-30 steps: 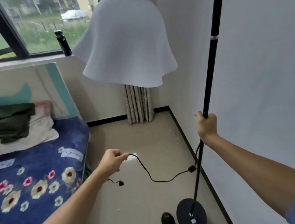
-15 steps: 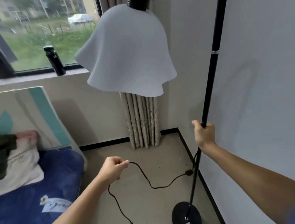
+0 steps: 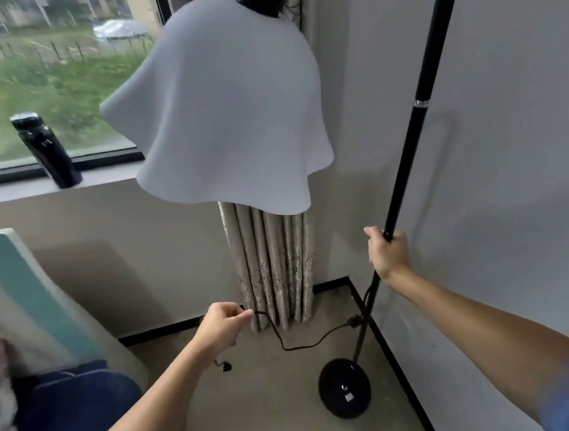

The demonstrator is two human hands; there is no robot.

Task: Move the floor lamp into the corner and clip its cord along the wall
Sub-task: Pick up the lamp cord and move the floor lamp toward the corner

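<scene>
The floor lamp has a thin black pole [image 3: 416, 124], a round black base [image 3: 344, 387] on the floor by the right wall, and a wavy white shade [image 3: 223, 117] hanging in front of the curtain. My right hand [image 3: 388, 254] grips the pole at mid height. My left hand [image 3: 222, 325] is closed on the black cord [image 3: 284, 346], which sags from my fingers to the pole. The plug end [image 3: 226, 367] dangles just below my left wrist. The room corner [image 3: 349, 278] lies just beyond the base.
A beige curtain [image 3: 274, 267] hangs in the corner by the window. A black bottle [image 3: 47, 150] stands on the window sill. A bed with a blue cover [image 3: 76, 405] and a padded headboard [image 3: 25, 293] fills the lower left. Black skirting runs along both walls.
I have come closer to the corner with the lamp; the curtain and walls loom larger. The plug end, earlier hanging low, now dangles close under my left hand.
</scene>
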